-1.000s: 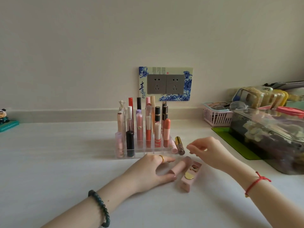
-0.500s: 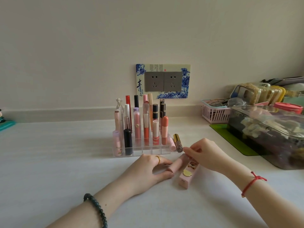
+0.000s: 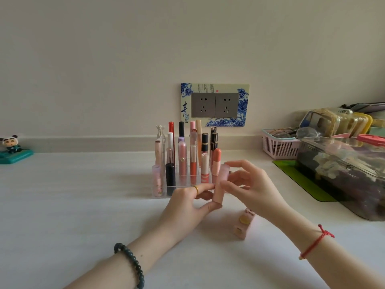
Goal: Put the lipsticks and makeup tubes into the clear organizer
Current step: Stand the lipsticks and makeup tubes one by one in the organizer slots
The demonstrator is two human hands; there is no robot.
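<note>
Head view: left hand (image 3: 187, 207) pinches the pink tube (image 3: 219, 185) at its lower end between thumb and forefinger; right hand (image 3: 252, 185) has its fingers (image 3: 236, 163) closed lightly round the top. It stands nearly upright, off the surface (image 3: 83, 195), just before the right front corner of the clear organizer (image 3: 183, 185).

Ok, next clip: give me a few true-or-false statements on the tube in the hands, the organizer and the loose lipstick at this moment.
1. The left hand and the right hand both hold the pink tube. True.
2. The pink tube stands in a slot of the clear organizer. False: it is held upright in front of the organizer.
3. A boxy pink lipstick lies on the table near the right hand. True.
4. The organizer is empty. False: many tubes stand in it.
5. The panda figure is right of the organizer. False: it is far to its left.
</note>
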